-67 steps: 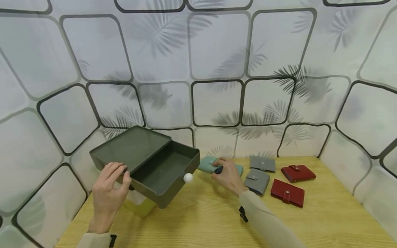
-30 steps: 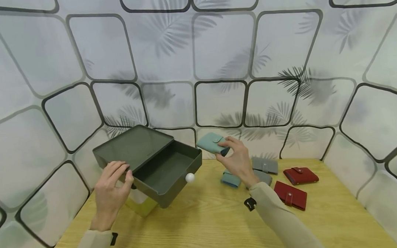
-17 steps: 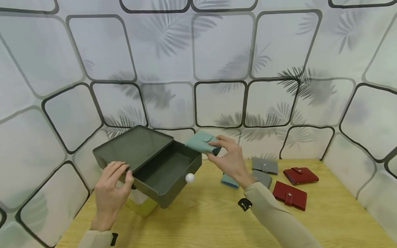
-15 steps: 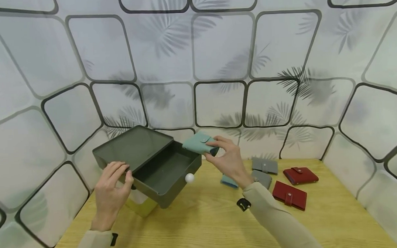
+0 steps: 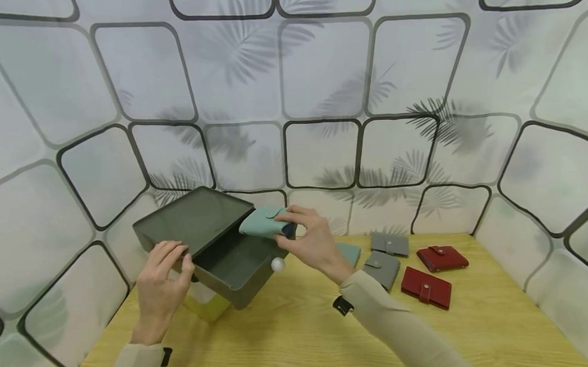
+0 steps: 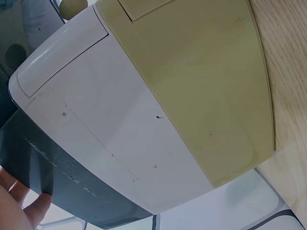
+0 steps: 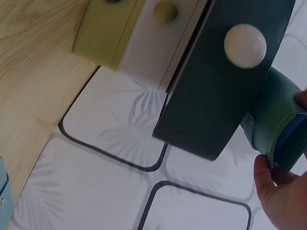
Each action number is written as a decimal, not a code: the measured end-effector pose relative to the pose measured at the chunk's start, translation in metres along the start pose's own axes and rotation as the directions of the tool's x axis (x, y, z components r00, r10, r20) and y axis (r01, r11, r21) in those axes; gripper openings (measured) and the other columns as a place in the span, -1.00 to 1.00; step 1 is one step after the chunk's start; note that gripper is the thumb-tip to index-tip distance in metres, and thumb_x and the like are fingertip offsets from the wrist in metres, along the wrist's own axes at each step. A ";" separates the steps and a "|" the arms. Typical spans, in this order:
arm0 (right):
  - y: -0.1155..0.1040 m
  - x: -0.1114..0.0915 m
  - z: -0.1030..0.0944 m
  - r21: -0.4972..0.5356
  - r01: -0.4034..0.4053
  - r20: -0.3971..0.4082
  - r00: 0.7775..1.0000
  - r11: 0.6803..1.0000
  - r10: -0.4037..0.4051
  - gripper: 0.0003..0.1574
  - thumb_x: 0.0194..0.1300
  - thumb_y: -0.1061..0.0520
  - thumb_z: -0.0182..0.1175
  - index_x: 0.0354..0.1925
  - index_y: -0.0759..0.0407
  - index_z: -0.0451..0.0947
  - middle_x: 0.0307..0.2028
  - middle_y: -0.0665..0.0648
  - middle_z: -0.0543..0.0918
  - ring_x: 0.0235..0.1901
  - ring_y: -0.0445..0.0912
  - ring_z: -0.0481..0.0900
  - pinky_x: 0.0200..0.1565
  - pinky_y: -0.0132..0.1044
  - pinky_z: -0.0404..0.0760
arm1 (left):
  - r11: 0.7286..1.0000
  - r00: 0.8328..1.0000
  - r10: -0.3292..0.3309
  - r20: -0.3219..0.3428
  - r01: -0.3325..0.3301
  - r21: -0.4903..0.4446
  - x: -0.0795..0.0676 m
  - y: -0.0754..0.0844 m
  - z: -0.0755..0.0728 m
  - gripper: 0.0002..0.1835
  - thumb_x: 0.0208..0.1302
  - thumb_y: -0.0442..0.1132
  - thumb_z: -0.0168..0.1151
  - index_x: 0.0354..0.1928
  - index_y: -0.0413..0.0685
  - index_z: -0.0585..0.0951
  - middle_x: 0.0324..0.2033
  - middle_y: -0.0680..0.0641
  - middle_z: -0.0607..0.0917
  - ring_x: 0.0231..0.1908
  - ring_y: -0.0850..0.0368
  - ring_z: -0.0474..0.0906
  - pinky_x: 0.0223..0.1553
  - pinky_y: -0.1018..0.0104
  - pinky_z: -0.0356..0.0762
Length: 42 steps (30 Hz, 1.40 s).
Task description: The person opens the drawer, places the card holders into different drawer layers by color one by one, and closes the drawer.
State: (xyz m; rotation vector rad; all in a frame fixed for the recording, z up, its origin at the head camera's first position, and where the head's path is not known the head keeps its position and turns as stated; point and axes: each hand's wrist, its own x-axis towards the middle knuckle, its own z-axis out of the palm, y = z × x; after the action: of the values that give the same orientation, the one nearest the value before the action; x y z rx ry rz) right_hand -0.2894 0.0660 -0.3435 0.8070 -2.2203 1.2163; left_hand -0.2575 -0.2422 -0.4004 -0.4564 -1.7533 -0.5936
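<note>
Left hand rests, fingers loosely bent, thumb spread, against the edge of a dark-green, white and olive box-shaped drawer unit. Right hand pinches a teal leather-look snap wallet, thumb below, fingers above, over the pulled-out dark-green drawer between the hands! Beneath, pale wood-grain table; right of the right hand, another teal wallet, two grey wallets, two red wallets. Beyond both hands, a white leaf-patterned wall covering.

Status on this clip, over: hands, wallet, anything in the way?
Left hand touching cabinet. Right hand pinches teal wallet over the open drawer. No obstruction seen between wallet and drawer.
</note>
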 end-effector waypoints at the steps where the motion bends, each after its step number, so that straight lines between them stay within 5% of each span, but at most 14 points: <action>1: -0.002 0.000 0.003 0.003 0.011 0.009 1.000 1.000 -0.011 -0.60 0.14 0.09 0.39 0.00 -0.01 0.69 0.18 0.15 0.58 0.26 0.08 0.43 0.21 0.02 0.52 | 1.000 1.000 -0.002 -0.002 0.002 0.001 -0.001 0.000 0.000 -0.68 0.17 -0.20 0.11 -0.29 -0.32 0.73 -0.25 -0.29 0.74 -0.18 -0.24 0.62 0.24 0.67 0.27; 14: -0.024 0.001 0.025 -0.004 0.021 0.133 0.991 1.000 -0.020 -0.59 0.15 0.05 0.37 0.01 -0.01 0.69 0.06 0.03 0.62 0.17 0.01 0.47 0.27 0.02 0.43 | 1.000 1.000 0.006 -0.012 -0.006 -0.005 -0.001 -0.002 0.000 -0.68 0.17 -0.19 0.12 -0.31 -0.32 0.73 -0.26 -0.28 0.74 -0.18 -0.23 0.62 0.25 0.62 0.30; 22: -0.039 0.003 0.038 -0.078 0.051 0.222 0.975 0.996 -0.032 -0.62 0.15 -0.02 0.37 -0.02 -0.09 0.71 -0.11 -0.11 0.67 -0.10 -0.10 0.48 -0.12 -0.28 0.52 | 1.000 1.000 0.002 -0.026 -0.002 -0.008 -0.002 -0.002 0.001 -0.69 0.15 -0.20 0.13 -0.30 -0.31 0.73 -0.25 -0.28 0.74 -0.18 -0.24 0.62 0.26 0.64 0.28; 28: -0.047 0.001 0.047 -0.127 0.040 0.268 0.964 0.991 -0.004 -0.62 0.15 -0.06 0.37 -0.02 -0.11 0.71 -0.14 -0.11 0.67 -0.14 -0.13 0.47 -0.21 -0.43 0.48 | 1.000 0.999 0.011 -0.031 -0.011 -0.002 -0.002 -0.002 0.002 -0.67 0.15 -0.19 0.12 -0.32 -0.32 0.73 -0.27 -0.29 0.74 -0.20 -0.24 0.63 0.25 0.66 0.27; 38: -0.054 0.001 0.062 -0.269 0.100 0.322 0.947 0.958 -0.008 -0.52 0.18 -0.24 0.32 0.02 -0.10 0.71 -0.11 -0.05 0.74 -0.16 -0.20 0.65 -0.09 -0.39 0.60 | 1.000 1.000 0.014 -0.016 -0.013 0.010 -0.002 -0.002 0.001 -0.66 0.17 -0.17 0.11 -0.30 -0.32 0.73 -0.26 -0.28 0.74 -0.19 -0.23 0.63 0.26 0.68 0.25; 42: -0.057 0.001 0.062 -0.279 0.045 0.342 0.938 0.959 0.056 -0.41 0.18 -0.38 0.25 0.03 -0.10 0.69 -0.31 -0.11 0.77 -0.53 -0.29 0.61 -0.51 -0.44 0.58 | 1.000 1.000 0.021 -0.017 -0.021 0.012 -0.002 -0.002 0.001 -0.65 0.20 -0.15 0.10 -0.30 -0.32 0.73 -0.26 -0.29 0.74 -0.19 -0.24 0.63 0.28 0.66 0.25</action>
State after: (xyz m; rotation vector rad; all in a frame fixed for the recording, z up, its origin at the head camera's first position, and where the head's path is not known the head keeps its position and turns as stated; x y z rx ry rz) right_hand -0.2591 -0.0120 -0.3399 0.9543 -2.6025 0.7717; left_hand -0.2590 -0.2427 -0.4031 -0.4594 -1.7327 -0.5709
